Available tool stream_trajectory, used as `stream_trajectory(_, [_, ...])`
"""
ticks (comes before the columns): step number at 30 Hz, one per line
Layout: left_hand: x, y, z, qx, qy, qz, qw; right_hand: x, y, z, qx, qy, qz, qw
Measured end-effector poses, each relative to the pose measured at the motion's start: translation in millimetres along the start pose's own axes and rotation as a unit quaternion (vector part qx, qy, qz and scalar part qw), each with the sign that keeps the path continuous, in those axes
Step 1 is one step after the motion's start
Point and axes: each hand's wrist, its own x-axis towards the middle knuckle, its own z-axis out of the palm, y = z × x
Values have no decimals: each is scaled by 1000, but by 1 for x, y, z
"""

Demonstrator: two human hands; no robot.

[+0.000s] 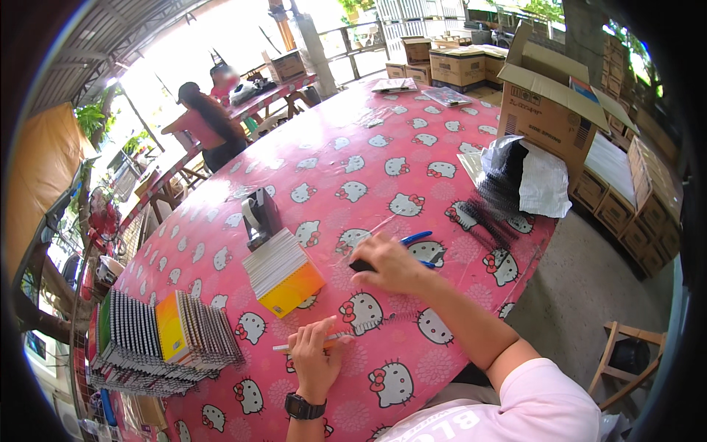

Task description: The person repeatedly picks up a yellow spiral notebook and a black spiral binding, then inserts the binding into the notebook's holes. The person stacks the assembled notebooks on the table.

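My left hand (313, 361), with a dark watch on its wrist, is closed on a thin notebook (283, 348) seen nearly edge-on, white and orange. From the notebook's right end a dark wire coil (398, 317) stretches over the tablecloth. My right hand (390, 264) is curled over the blue-handled pliers (418, 237); their handles stick out to its right. A black piece (361, 265) shows at its fingertips; whether it belongs to the pliers I cannot make out. Beyond my left hand stands a stack of yellow-covered notebooks (283, 272).
A black tape dispenser (261, 217) stands behind the stack. Coil-bound notebooks (169, 339) are piled at left. Dark wire coils (497, 177) and white paper (543, 184) lie at right by an open carton (549, 110). Two people sit at a far table; a wooden chair (626, 361) stands lower right.
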Motion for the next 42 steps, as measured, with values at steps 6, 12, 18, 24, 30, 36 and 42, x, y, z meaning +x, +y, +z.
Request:
stream_trajectory(6, [0, -14, 6, 19, -4, 40, 999, -2, 44, 2, -157, -152, 193, 957])
stream_trajectory(12, [5, -5, 3, -18, 31, 26, 999, 2, 40, 6, -83, -70, 144, 984])
stream_trajectory(18, [-3, -21, 3, -13, -20, 41, 999, 3, 52, 12, 60, -134, 13, 989])
stream_trajectory(24, [9, -9, -15, -131, -14, 33, 991, 2, 46, 2, 94, -212, 39, 972])
stream_trajectory(30, [0, -27, -14, -54, -95, 49, 993, 5, 32, 1, 65, -242, 71, 966])
stream_trajectory(36, [2, -21, -17, -121, -59, 54, 989, 3, 30, 14, 88, -164, -70, 980])
stream_trajectory(42, [-2, -25, -6, -24, -20, 63, 998, 2, 32, 15, 99, -211, -87, 969])
